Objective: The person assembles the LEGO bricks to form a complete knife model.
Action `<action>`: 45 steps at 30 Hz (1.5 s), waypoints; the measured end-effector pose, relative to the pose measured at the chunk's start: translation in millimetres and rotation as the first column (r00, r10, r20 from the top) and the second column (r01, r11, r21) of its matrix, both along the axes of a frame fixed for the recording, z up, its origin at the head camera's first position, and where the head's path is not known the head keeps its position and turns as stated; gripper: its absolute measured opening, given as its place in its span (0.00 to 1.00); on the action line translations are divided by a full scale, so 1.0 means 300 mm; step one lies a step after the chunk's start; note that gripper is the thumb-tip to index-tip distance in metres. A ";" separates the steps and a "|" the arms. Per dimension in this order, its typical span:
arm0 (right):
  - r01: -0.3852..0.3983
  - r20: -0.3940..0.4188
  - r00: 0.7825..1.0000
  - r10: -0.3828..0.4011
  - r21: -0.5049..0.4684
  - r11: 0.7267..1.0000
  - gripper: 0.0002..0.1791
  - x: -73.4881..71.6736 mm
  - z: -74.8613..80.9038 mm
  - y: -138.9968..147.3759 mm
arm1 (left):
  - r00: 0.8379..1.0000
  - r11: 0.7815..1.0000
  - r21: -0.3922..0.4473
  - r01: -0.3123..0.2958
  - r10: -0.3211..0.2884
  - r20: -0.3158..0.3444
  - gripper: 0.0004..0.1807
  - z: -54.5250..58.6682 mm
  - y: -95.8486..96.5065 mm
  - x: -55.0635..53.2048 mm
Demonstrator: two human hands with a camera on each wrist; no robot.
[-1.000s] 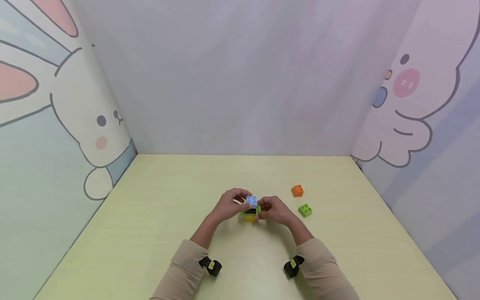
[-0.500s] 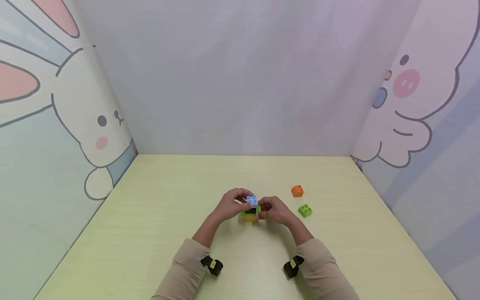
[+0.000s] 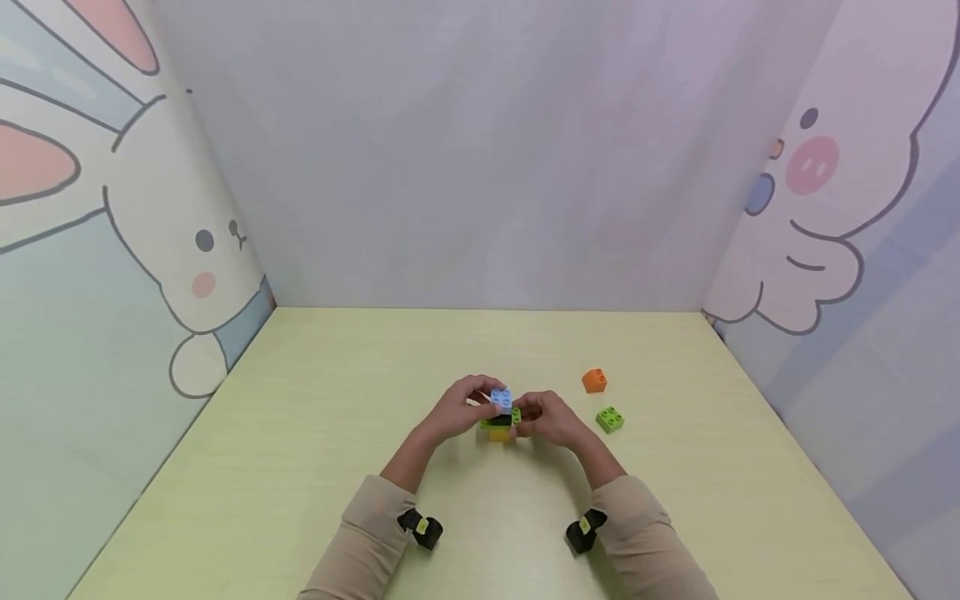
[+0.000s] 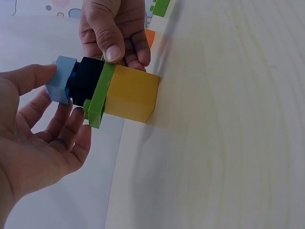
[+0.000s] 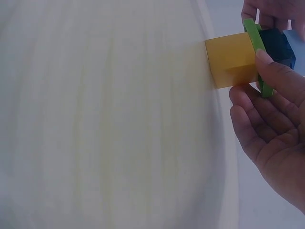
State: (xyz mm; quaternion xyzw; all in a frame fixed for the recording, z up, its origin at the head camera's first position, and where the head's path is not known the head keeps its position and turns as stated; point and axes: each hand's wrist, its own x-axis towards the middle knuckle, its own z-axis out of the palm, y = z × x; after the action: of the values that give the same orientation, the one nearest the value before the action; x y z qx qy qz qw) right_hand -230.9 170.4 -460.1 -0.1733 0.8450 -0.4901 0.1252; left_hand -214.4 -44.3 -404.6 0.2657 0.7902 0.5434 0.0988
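My left hand (image 3: 452,414) pinches a light blue toy brick (image 3: 501,400) between thumb and fingers at the top of a small stack. Under it is a black brick (image 4: 87,80); in the left wrist view a narrow gap with dark studs shows between the two. Below the black brick lies a thin lime green plate (image 4: 99,95) that juts out past the sides. A yellow block (image 4: 132,93) forms the base, down at the tabletop. My right hand (image 3: 551,419) steadies the stack from the right, its thumb on the green plate and its fingers beneath the overhang.
An orange brick (image 3: 595,381) with a sloped side lies to the right of the stack on the pale wooden table (image 3: 337,375). Nearer, also on the right, is a lime green brick (image 3: 610,419). Fabric walls with cartoon animals enclose the table's back and sides.
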 end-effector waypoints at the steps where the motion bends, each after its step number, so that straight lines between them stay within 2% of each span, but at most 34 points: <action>1: 0.001 0.004 1.000 -0.001 0.000 1.000 0.16 0.001 0.000 0.000 | 1.000 1.000 0.000 0.000 0.000 0.003 0.16 0.001 0.001 0.002; 9: -0.009 -0.010 1.000 0.009 -0.004 1.000 0.16 0.004 0.000 -0.001 | 1.000 1.000 0.001 -0.013 0.013 0.008 0.15 -0.003 0.006 -0.002; 22: -0.001 -0.006 1.000 0.001 0.006 1.000 0.16 0.001 0.001 -0.002 | 1.000 1.000 -0.017 0.006 -0.006 0.010 0.15 0.004 -0.004 -0.009; 30: -0.001 -0.016 1.000 0.001 0.013 1.000 0.16 0.001 -0.001 0.000 | 1.000 0.999 -0.034 -0.004 0.003 -0.018 0.15 -0.095 0.004 -0.069; 45: 0.003 -0.008 1.000 -0.003 0.000 1.000 0.16 0.005 0.000 -0.003 | 0.999 0.997 -0.071 -0.016 0.012 -0.053 0.13 -0.108 0.002 -0.073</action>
State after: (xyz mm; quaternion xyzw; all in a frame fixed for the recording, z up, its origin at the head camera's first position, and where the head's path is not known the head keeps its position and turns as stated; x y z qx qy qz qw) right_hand -229.4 169.4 -459.9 -0.1738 0.8458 -0.4895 0.1212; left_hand -236.3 -43.7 -437.1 0.2705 0.8134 0.5082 0.0837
